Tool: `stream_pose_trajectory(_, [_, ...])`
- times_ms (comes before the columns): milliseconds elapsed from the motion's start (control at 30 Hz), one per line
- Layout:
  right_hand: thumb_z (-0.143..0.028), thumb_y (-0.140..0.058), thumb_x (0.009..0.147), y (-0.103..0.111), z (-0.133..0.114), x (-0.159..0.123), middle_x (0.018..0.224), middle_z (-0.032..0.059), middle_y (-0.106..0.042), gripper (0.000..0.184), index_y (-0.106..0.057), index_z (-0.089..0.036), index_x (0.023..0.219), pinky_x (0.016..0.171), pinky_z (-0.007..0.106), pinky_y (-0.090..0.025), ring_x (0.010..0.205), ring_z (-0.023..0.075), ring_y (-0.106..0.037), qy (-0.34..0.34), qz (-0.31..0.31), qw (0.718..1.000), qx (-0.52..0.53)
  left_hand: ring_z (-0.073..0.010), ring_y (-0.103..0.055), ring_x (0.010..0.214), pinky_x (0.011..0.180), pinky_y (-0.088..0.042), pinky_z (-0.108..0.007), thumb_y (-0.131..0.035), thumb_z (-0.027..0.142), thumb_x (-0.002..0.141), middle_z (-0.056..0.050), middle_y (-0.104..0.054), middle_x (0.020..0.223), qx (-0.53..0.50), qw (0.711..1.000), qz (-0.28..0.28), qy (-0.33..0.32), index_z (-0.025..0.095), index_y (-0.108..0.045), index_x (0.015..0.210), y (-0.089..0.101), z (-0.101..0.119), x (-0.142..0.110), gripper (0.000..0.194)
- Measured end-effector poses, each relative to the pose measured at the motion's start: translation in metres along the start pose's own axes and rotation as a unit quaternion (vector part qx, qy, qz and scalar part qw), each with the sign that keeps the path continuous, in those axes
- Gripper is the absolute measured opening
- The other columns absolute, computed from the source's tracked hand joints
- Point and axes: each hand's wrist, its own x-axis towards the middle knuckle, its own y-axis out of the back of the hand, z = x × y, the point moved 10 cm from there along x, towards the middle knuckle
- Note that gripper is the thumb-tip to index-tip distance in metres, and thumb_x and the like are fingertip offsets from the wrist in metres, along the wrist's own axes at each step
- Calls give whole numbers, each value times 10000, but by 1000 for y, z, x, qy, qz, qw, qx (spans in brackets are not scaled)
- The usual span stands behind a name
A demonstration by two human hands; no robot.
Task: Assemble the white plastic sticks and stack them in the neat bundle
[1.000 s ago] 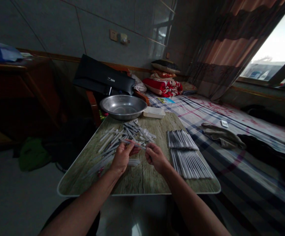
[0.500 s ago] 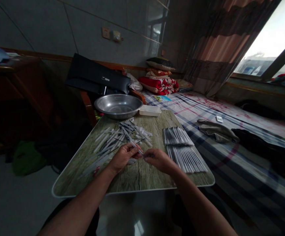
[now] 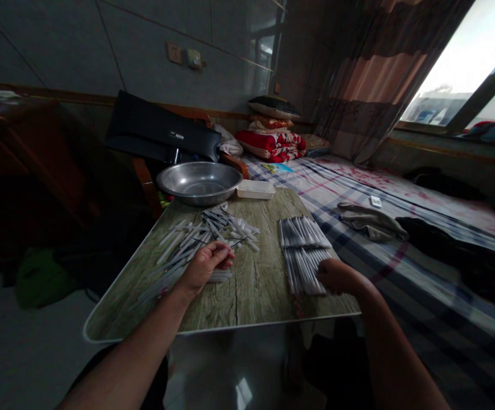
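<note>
Above the near side of a loose pile of slim whitish sticks or tubes [image 3: 179, 250], my left hand [image 3: 208, 265] has its fingers curled together; whatever they hold, if anything, is hidden. My right hand [image 3: 339, 277] is closed at the right edge of the nearer row of slim grey-white tubes [image 3: 302, 270], touching or just over them. What its fingers grip does not show. A farther row of similar dark-tipped tubes [image 3: 302, 232] overlaps the nearer one. A few pale pieces [image 3: 220, 276] lie beside my left hand.
A wood-patterned table [image 3: 251, 302] with a pale rim carries everything. At its far end are a metal basin [image 3: 200, 185] and a white plastic tray [image 3: 256, 190]. A bed with a checked sheet [image 3: 315, 188] adjoins the right side, with a grey cloth [image 3: 371, 221] on it.
My hands were together over the table on a slim whitish tube. My right hand has moved right to the tube rows; my left hand stays near the pile. The view has shifted slightly.
</note>
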Motion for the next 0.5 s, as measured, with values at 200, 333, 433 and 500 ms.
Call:
stream_pose_trajectory(200, [-98, -475, 800, 2, -6, 2, 490, 59, -590, 272, -545, -143, 541, 420, 211, -366, 385, 105, -509, -5, 20, 1000, -24, -130, -655, 640, 623, -506, -247, -793, 463, 656, -49, -730, 808, 4, 1000, -5, 4, 159, -619, 868, -1, -5, 3, 410])
stream_pose_trajectory(333, [-125, -468, 846, -3, -5, 13, 534, 74, -625, 267, -599, -125, 614, 422, 211, -377, 392, 108, -526, -5, 18, 999, -33, -131, -656, 645, 623, -506, -248, -787, 462, 664, -48, -730, 811, 4, 1000, -7, 2, 161, -621, 866, 1, -4, 2, 398])
stream_pose_trajectory(433, [-158, -466, 881, -7, -3, 19, 552, 72, -634, 299, -601, -125, 616, 429, 206, -374, 403, 102, -529, -9, 8, 999, -47, -133, -655, 645, 623, -509, -252, -787, 467, 661, -45, -728, 805, 5, 1000, -4, 2, 162, -622, 857, 2, -1, -1, 399])
stream_pose_trajectory(500, [-180, -473, 896, -6, -2, 21, 556, 69, -634, 321, -588, -131, 600, 439, 204, -369, 414, 97, -531, -10, 10, 998, -56, -134, -652, 638, 618, -510, -253, -793, 465, 651, -44, -726, 790, 3, 1000, 2, -4, 159, -623, 841, 3, 3, -2, 398])
